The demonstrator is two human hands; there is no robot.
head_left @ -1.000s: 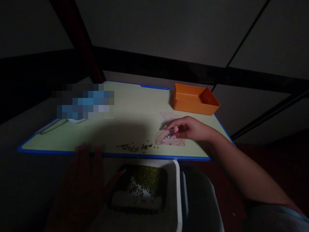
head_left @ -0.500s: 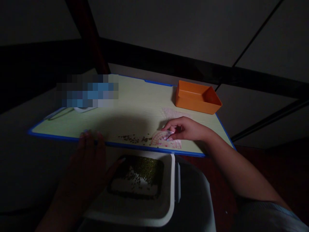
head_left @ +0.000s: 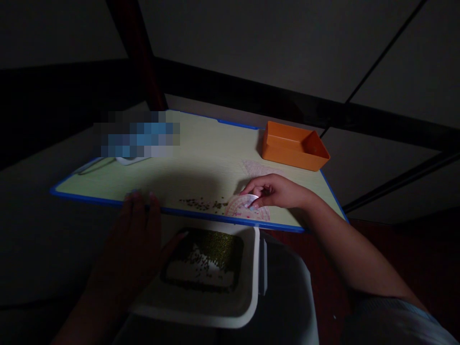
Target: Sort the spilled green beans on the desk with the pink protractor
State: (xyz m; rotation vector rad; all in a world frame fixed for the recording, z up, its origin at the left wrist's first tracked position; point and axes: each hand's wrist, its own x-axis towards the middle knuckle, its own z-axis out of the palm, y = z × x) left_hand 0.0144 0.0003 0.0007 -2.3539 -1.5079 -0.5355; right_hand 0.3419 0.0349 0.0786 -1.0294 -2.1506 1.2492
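My right hand [head_left: 276, 190] rests on a pale green table [head_left: 201, 163] with a blue rim, its fingers pinched on a small clear plastic piece [head_left: 247, 200] that lies over a pink printed semicircle. A scatter of small green beans [head_left: 204, 204] lies just left of that piece, near the front edge. My left hand [head_left: 138, 239] lies in shadow with its fingers stretched, tips on the table's front rim and thumb against a white container [head_left: 251, 268]. That container sits below the table edge and holds a dark tray of green beans [head_left: 212, 251].
An empty orange box [head_left: 293, 146] stands at the table's far right corner. A blurred-out patch and a white object [head_left: 127, 160] with a dark cable sit at the far left. Dark frame bars run behind the table.
My right hand has slid the clear piece left toward the scattered beans. The view has shifted, so the table sits a little higher and to the right.
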